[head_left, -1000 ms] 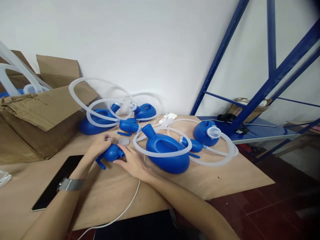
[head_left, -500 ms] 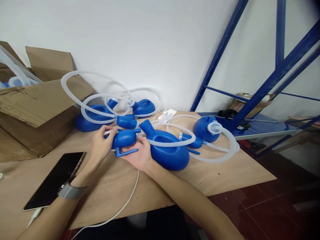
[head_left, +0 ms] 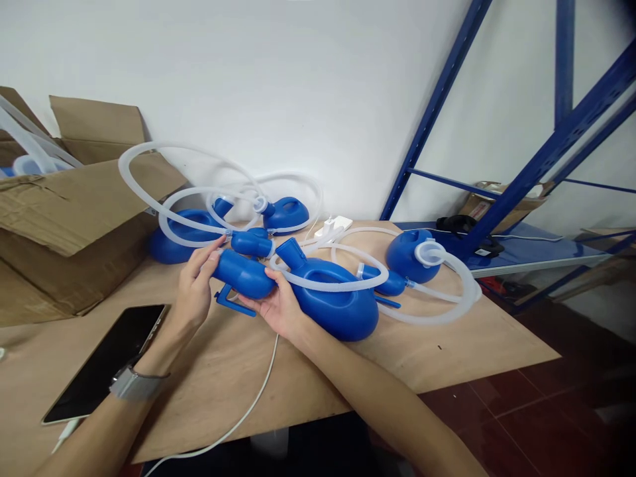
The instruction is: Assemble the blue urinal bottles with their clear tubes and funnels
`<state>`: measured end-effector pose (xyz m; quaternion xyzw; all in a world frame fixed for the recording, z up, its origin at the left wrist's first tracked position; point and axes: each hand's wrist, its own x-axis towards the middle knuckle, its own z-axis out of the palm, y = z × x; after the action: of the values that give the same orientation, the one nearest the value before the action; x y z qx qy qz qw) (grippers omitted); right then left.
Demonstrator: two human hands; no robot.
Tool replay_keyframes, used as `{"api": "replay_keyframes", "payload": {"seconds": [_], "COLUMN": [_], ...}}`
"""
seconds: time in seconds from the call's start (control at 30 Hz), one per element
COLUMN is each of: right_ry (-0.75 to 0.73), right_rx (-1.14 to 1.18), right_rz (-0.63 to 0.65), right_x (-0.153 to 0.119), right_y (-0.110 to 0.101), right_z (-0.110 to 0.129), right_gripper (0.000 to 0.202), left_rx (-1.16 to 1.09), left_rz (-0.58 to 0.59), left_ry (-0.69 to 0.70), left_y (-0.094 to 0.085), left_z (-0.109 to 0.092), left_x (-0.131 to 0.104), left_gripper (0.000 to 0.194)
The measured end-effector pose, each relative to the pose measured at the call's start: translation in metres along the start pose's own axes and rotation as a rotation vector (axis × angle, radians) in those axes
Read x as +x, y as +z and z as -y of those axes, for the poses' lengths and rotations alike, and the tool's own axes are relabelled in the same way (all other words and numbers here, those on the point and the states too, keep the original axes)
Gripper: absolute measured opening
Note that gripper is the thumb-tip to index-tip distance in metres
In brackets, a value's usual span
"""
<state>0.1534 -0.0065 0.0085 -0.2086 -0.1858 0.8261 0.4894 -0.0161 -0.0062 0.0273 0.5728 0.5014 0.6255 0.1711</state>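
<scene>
Between my hands is a blue plastic urinal cup (head_left: 243, 273), a rounded tube with its smooth side facing me. My left hand (head_left: 196, 281) grips its left end with thumb and fingers. My right hand (head_left: 281, 308) supports the right end, thumb on top and fingers beneath. A slim blue lid strap (head_left: 234, 303) hangs below the cup. Just right of my right hand lies a large blue urinal bottle (head_left: 335, 301) with a tilted neck. A translucent hose (head_left: 342, 286) loops across that bottle. Another blue cup (head_left: 251, 242) rests right behind the held one.
More blue bottles (head_left: 412, 255) with coiled hoses stand along the back and right of the wooden table (head_left: 397, 371). An open cardboard box (head_left: 64, 245) occupies the left. A tablet (head_left: 106, 361) with a white cable (head_left: 268, 384) lies in front. Blue shelving (head_left: 442, 99) rises at right.
The cup has turned in my hands, so its short spout no longer shows and its smooth side faces me. My right thumb has closed over its end from an open palm.
</scene>
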Motion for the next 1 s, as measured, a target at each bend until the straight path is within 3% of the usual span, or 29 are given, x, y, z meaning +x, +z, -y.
{"api": "replay_keyframes", "payload": {"seconds": [0.17, 0.3, 0.6, 0.8, 1.0], "right_ry": [-0.012, -0.02, -0.045, -0.076, -0.016], "right_rx": [-0.053, 0.021, -0.088, -0.08, -0.06], "right_rz": [0.016, -0.019, -0.01, -0.056, -0.108], "right_x": [0.0, 0.001, -0.001, -0.001, -0.002], "right_y": [-0.001, -0.002, 0.0, -0.003, -0.003], "right_z": [-0.005, -0.011, -0.008, -0.013, -0.015], "right_gripper": [0.04, 0.038, 0.032, 0.036, 0.032], "left_rx": [-0.17, -0.071, 0.125, 0.035, -0.001], "left_rz": [0.157, 0.106, 0.107, 0.1, 0.098], "left_ry": [-0.083, -0.065, 0.003, -0.113, -0.189], "left_y": [-0.002, -0.001, 0.001, 0.011, 0.014], "left_z": [-0.004, -0.005, -0.015, -0.016, -0.016], "left_x": [-0.002, -0.006, -0.009, -0.012, -0.013], "left_gripper": [0.057, 0.068, 0.064, 0.068, 0.071]}}
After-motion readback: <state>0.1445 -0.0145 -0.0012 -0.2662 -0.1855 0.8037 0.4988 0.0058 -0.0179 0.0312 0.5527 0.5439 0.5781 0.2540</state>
